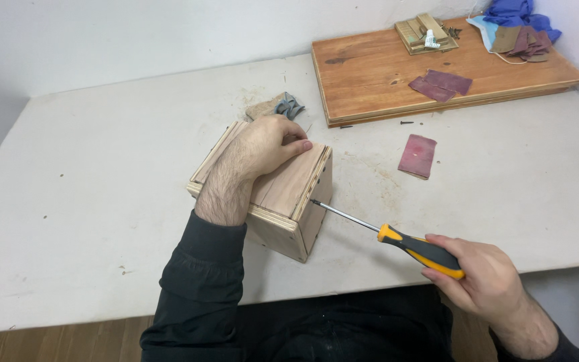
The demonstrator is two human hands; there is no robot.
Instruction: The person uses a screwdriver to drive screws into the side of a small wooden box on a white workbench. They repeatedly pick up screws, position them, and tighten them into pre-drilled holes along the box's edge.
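A small plywood box stands near the front of the white table. My left hand lies flat on its top, fingers curled over the far edge, pressing it down. My right hand grips the yellow and black handle of a screwdriver. Its metal shaft runs up and left, and the tip meets the box's right side face near the top edge.
A brown wooden board lies at the back right with sandpaper pieces, small wood blocks and blue cloth on it. A red sandpaper sheet lies on the table right of the box. A crumpled grey piece sits behind the box.
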